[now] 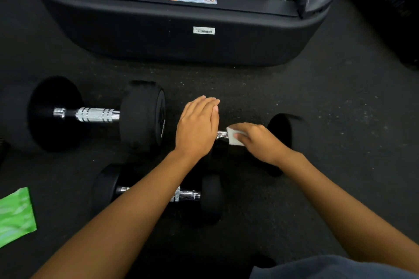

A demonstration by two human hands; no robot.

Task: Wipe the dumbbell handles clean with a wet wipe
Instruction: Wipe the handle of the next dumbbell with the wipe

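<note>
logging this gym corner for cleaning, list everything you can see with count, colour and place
left dumbbell: 1, black heads, chrome handle, floor far left
near dumbbell: 1, black and chrome, partly under the left forearm
right dumbbell: 1, black and chrome, centre right
wet wipe: 1, white, on the right dumbbell's handle
wipe packet: 1, green, floor at left edge
treadmill: 1, black, rear end at top
floor: black, speckled
left hand: flat over the right dumbbell's left end
right hand: grips the wet wipe
</note>
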